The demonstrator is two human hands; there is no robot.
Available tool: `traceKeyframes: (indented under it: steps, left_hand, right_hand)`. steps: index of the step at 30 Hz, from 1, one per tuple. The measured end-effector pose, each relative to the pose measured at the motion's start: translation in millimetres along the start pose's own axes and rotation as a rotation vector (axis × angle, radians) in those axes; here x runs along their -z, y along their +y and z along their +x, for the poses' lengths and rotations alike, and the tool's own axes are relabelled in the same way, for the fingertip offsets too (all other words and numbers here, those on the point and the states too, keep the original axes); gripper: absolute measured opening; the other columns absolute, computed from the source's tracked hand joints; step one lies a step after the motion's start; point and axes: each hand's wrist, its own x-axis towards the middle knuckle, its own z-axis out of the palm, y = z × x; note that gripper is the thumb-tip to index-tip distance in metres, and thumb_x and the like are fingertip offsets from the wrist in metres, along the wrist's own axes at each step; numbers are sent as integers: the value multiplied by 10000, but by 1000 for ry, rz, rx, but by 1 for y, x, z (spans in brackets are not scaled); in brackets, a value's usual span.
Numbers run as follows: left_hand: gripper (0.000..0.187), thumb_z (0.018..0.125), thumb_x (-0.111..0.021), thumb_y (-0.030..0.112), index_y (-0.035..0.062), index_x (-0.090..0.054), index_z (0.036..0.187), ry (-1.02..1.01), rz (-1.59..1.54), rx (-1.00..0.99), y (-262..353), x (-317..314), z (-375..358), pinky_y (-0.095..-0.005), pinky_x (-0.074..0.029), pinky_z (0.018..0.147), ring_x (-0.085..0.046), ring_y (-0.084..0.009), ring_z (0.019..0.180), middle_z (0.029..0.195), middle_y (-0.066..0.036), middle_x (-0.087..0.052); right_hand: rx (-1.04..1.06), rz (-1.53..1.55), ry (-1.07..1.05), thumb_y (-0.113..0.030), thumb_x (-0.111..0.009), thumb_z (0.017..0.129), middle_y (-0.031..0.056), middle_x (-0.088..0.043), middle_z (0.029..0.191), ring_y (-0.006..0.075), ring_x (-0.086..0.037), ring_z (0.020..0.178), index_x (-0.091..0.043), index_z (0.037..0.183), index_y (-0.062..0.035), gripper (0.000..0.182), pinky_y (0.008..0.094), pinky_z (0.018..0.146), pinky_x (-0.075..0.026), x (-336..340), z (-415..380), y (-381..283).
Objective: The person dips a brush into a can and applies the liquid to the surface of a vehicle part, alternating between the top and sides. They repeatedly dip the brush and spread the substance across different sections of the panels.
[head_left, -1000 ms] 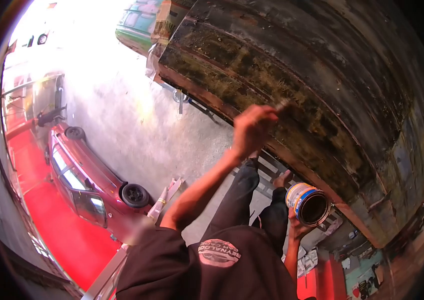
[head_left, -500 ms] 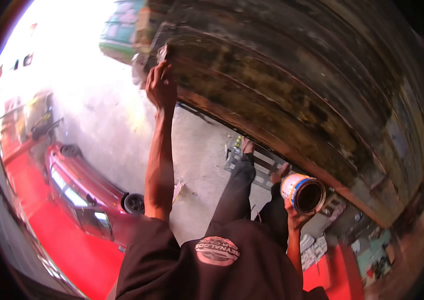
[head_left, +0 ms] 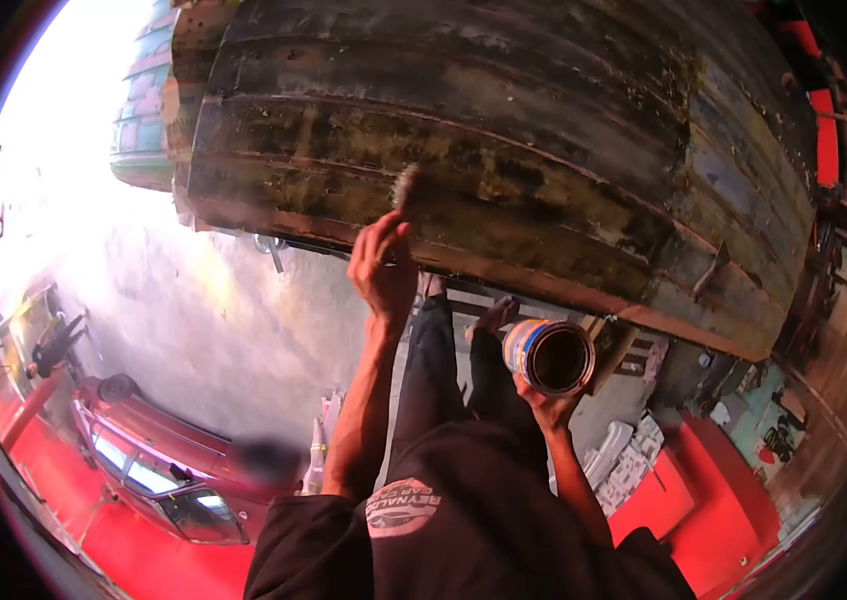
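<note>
My left hand (head_left: 384, 268) is raised and closed around a paintbrush (head_left: 406, 187). The brush tip is up against the long, dark, weathered panel (head_left: 564, 130), low on its stained lower strip. The panel has parallel ridges and brown, worn patches. Lower and to the right, my right hand (head_left: 547, 405) grips an open paint can (head_left: 516, 348) from beneath. The can has an orange, white and blue label, and its mouth, dark inside, is tilted toward me.
Below the panel, my feet are on a slatted platform (head_left: 464, 300). A dark red car (head_left: 159, 440) is parked on the left below. Red boxy surfaces (head_left: 714, 490) and white stacked items (head_left: 634, 455) lie at lower right. A person (head_left: 56, 345) is at far left.
My left hand with the paintbrush has moved from the panel's left end to further right along it. The view has shifted, showing more of the panel's left end. The can stays in my right hand.
</note>
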Motion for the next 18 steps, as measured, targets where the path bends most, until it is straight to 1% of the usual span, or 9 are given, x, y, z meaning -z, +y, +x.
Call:
traceKeyframes:
  steps: [2, 3, 6, 7, 11, 13, 15, 17, 18]
  left_hand:
    - [105, 938, -723, 71, 42, -731, 1040, 43, 1, -31, -2, 4, 3, -368, -559, 762, -710, -305, 862, 968, -112, -734]
    - [99, 941, -721, 70, 37, -729, 1035, 52, 16, -25, -3, 0, 6, -369, -559, 757, -709, -304, 856, 963, -111, -733]
    - [84, 950, -714, 68, 21, -725, 1020, 72, 95, 14, -1, -2, 6, -370, -558, 742, -706, -300, 840, 950, -108, -730]
    - [86, 952, -715, 80, 25, -722, 1018, 58, 118, -93, 6, -18, -1, -375, -558, 733, -704, -305, 833, 942, -119, -724]
    - [108, 954, -714, 96, 30, -708, 1039, -23, 21, -179, 30, -66, -34, -390, -558, 719, -704, -315, 820, 941, -136, -719]
    - [101, 957, -704, 86, 37, -714, 1045, -103, -55, -169, 61, -92, -61, -387, -559, 714, -702, -314, 804, 914, -131, -711]
    - [103, 950, -705, 77, 44, -724, 1045, -178, -135, -170, 98, -130, -94, -381, -561, 714, -702, -316, 798, 893, -127, -708]
    - [120, 924, -727, 76, 51, -728, 1042, -270, -170, -171, 125, -155, -115, -377, -564, 721, -701, -325, 799, 898, -130, -712]
    - [135, 910, -739, 75, 54, -730, 1043, -341, -166, -164, 140, -159, -118, -374, -565, 727, -700, -329, 798, 907, -131, -717]
  right_hand:
    - [-87, 120, -15, -188, -954, 643, 127, -572, 1293, 222, -602, 1149, -353, 1446, -66, 1010, 405, 972, -552, 12, -8, 20]
    - [264, -360, 8, -165, -944, 652, 122, -559, 1284, 223, -603, 1121, -339, 1450, -94, 1005, 415, 973, -555, 3, 3, -15]
    - [294, -320, 101, -176, -945, 659, 126, -556, 1277, 234, -609, 1092, -351, 1440, -90, 985, 417, 938, -576, 2, -3, -9]
    - [225, -180, 95, -155, -944, 660, 128, -554, 1277, 241, -611, 1085, -347, 1441, -83, 986, 420, 926, -584, 13, -2, -10]
    - [32, 208, 120, -41, -923, 667, 145, -533, 1293, 280, -613, 1073, -342, 1443, -86, 971, 448, 882, -613, 25, -20, -1]
    - [84, 170, 114, 23, -900, 672, 155, -512, 1315, 303, -610, 1085, -343, 1447, -115, 964, 473, 874, -620, 37, -17, -3]
    - [223, -12, 84, 79, -872, 677, 164, -485, 1345, 325, -602, 1106, -341, 1454, -153, 969, 503, 879, -621, 62, -8, -9]
    - [-94, 515, 126, 33, -886, 682, 167, -464, 1377, 330, -595, 1129, -345, 1454, -161, 962, 498, 870, -625, 86, -4, 17]
    - [-176, 620, 137, 7, -892, 686, 168, -456, 1392, 335, -591, 1141, -345, 1460, -164, 964, 507, 876, -621, 96, -5, 21]
